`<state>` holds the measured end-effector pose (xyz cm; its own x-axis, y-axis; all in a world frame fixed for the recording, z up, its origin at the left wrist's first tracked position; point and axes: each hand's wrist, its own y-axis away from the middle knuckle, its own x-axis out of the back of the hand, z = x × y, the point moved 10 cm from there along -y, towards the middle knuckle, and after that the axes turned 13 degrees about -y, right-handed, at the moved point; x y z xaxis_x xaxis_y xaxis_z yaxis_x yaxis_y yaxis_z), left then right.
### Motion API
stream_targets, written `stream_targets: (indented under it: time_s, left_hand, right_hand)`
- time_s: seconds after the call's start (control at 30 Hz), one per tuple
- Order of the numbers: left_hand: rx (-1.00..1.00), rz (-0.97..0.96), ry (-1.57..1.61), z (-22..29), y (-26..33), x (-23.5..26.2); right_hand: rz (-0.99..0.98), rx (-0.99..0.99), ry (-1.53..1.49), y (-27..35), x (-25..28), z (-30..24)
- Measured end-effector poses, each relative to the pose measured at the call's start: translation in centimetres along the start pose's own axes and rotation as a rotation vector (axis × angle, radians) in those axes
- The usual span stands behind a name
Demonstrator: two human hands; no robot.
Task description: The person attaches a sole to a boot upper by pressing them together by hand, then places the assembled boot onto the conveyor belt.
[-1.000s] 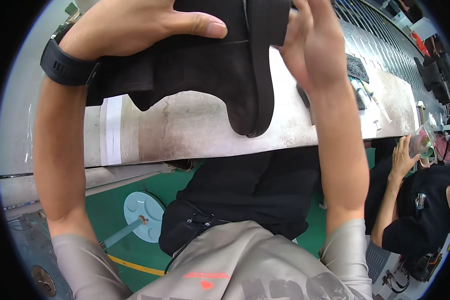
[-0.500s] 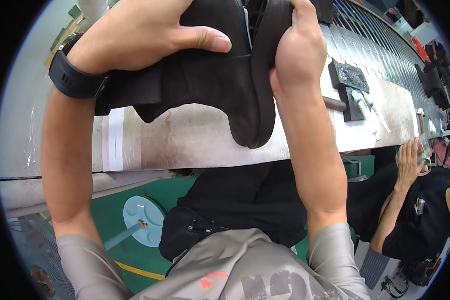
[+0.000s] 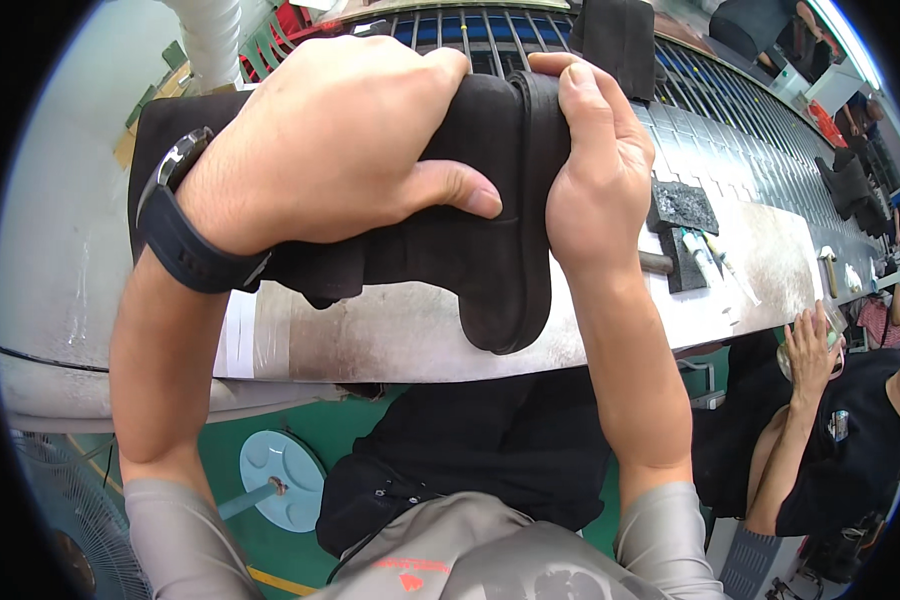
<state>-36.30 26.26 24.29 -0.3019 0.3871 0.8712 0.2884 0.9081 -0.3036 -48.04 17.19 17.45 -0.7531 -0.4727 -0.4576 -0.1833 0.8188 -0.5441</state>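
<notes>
A black boot lies on its side in both my hands, over the worktable, its shaft toward the left and its sole facing right. Spread across the upper, my left hand grips the boot with the thumb pressed on its side; a dark watch is on that wrist. My right hand wraps round the sole from the right, palm against it and fingertips at its top edge. Sole and upper touch along the visible seam. My left hand and wrist cover part of the shaft.
Right of the boot are dark blocks, syringe-like tubes and a handle. Behind run conveyor rollers with another black boot piece. A co-worker's hand is at the right; a blue stool stands below.
The boot and both hands sit lower in the picture, as does the table. A gap between sole and upper, visible earlier near the top, no longer shows. Both hands keep their hold.
</notes>
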Motion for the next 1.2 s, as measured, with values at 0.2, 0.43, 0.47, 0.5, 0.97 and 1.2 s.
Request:
stream_targets:
  time_s: [0.2, 0.43, 0.47, 0.5, 0.97, 1.2]
  left_hand:
    - [-0.046, -0.007, -0.007, 1.0, 0.3, 0.8]
    - [-0.147, 0.001, -0.011, 3.5, 1.8, 3.6]
    - [-0.167, -0.029, -0.033, 3.9, 2.1, 3.8]
    - [-0.179, -0.032, -0.037, 4.3, 2.5, 4.2]
    - [-0.044, -0.412, 0.401, 11.0, 14.5, 5.8]
    - [0.116, -0.296, 0.411, 11.4, 17.5, 5.8]
  right_hand:
    - [-0.013, 0.054, 0.0, 0.6, -0.3, -1.4]
    - [-0.079, 0.099, 0.13, 2.7, -1.1, -4.9]
    - [-0.096, 0.15, 0.235, 3.1, -1.6, -6.1]
    - [-0.127, 0.088, 0.263, 3.8, -1.9, -6.6]
    - [-0.612, 0.119, 0.131, 16.7, -5.2, -12.5]
    - [-0.349, 0.243, 0.089, 19.2, -4.7, -12.8]
